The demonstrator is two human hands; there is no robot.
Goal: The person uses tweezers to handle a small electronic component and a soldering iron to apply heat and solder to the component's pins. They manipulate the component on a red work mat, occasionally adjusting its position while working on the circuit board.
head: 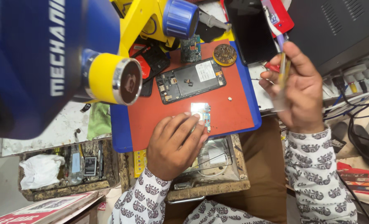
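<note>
My left hand (174, 143) rests on the red work mat (234, 110), its fingertips pressing a small green circuit board (202, 112) near the mat's front edge. Raised off to the right of the mat, my right hand (298, 93) is closed around a thin brush-like tool with a yellow and purple handle (282, 62). Farther back on the mat lies an opened phone frame (190, 79) with its inner parts showing. A tiny loose part (229, 98) sits on the mat to the right of the frame.
A blue and yellow microscope head (68, 54) fills the upper left, its eyepiece close to the camera. A round brass tip cleaner (224, 54), another circuit board (191, 49) and a black phone (251, 29) lie at the back. A drawer (64, 166) of tools sits below left.
</note>
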